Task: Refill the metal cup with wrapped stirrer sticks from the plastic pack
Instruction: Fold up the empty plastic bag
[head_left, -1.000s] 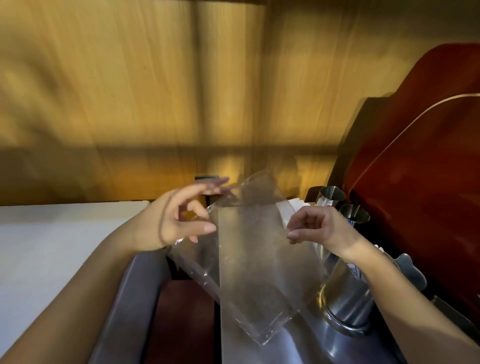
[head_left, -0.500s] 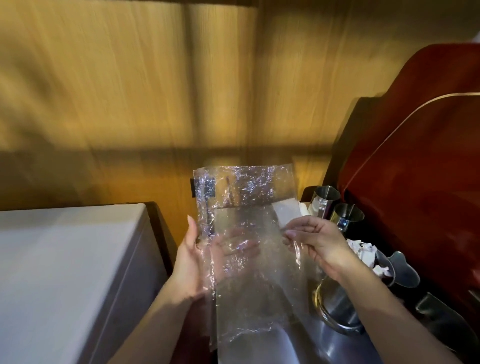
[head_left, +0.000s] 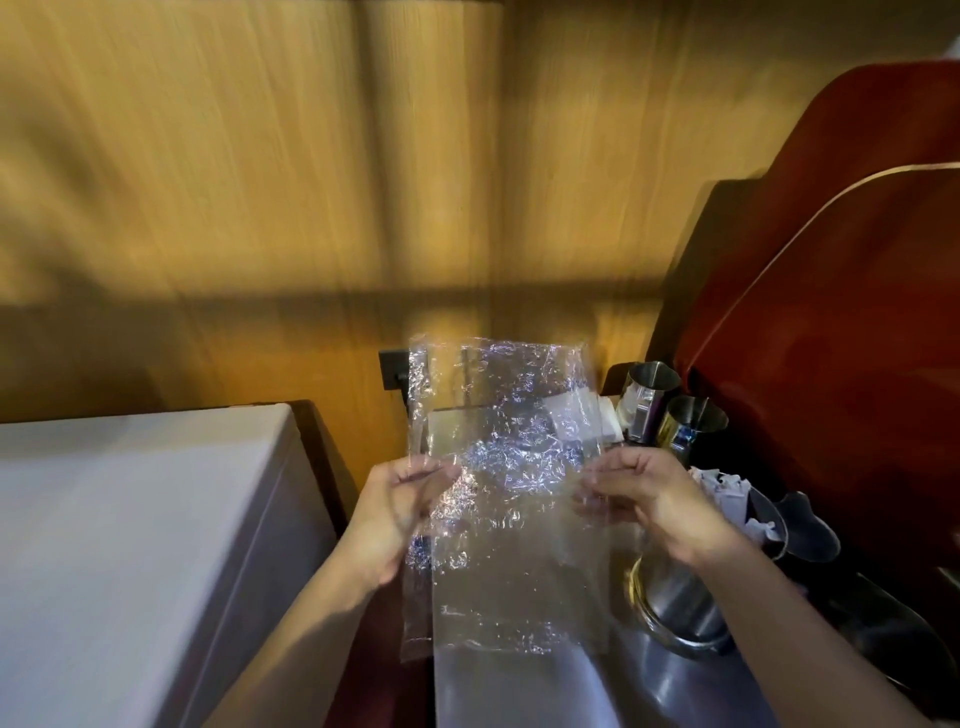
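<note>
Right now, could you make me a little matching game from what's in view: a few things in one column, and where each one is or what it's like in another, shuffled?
Things:
1. plastic pack
2. large metal cup
3. two small metal cups
4. white counter

Descriptions:
A. by the red panel at the back right
B. flat pale surface on the left
C. clear and crinkled, held up between left hand and right hand
D. below the right forearm, holding white wrapped items

Pairs: 1-C, 2-D, 3-A, 4-B
</note>
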